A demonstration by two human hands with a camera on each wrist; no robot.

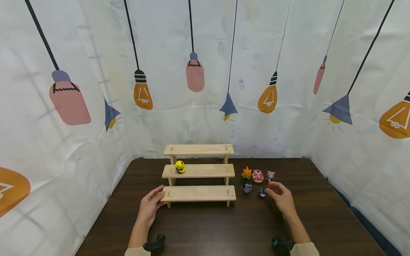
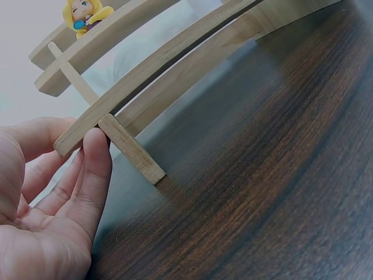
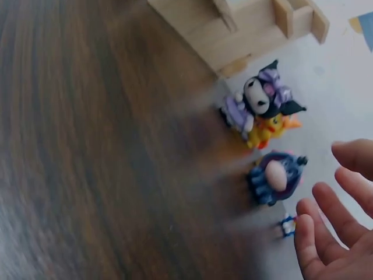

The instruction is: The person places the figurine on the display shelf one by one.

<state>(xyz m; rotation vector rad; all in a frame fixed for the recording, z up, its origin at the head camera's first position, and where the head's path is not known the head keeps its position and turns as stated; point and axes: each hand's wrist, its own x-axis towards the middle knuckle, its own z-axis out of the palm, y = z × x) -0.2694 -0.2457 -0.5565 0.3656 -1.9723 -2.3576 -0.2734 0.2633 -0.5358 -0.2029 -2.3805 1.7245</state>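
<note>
The rack (image 1: 199,171) stands toward the far edge of the table (image 1: 205,227), the left hand (image 1: 152,202) pinching the left end of its lowest step (image 1: 199,193). The right hand (image 1: 282,199), fingers loosely parted, is just beside the blue figure (image 1: 262,192); the yellow figure (image 1: 180,167) sits near the left end of the middle step (image 1: 206,171).

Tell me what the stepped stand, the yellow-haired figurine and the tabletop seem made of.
Stepped stand: pale wood, seemingly unvarnished and matte, with grain and joint ends visible.
Yellow-haired figurine: probably moulded plastic or vinyl, judging by smooth, rounded shapes and even colour.
Tabletop: dark brown streaky grain with a soft sheen; real wood or printed laminate, cannot tell.
</note>
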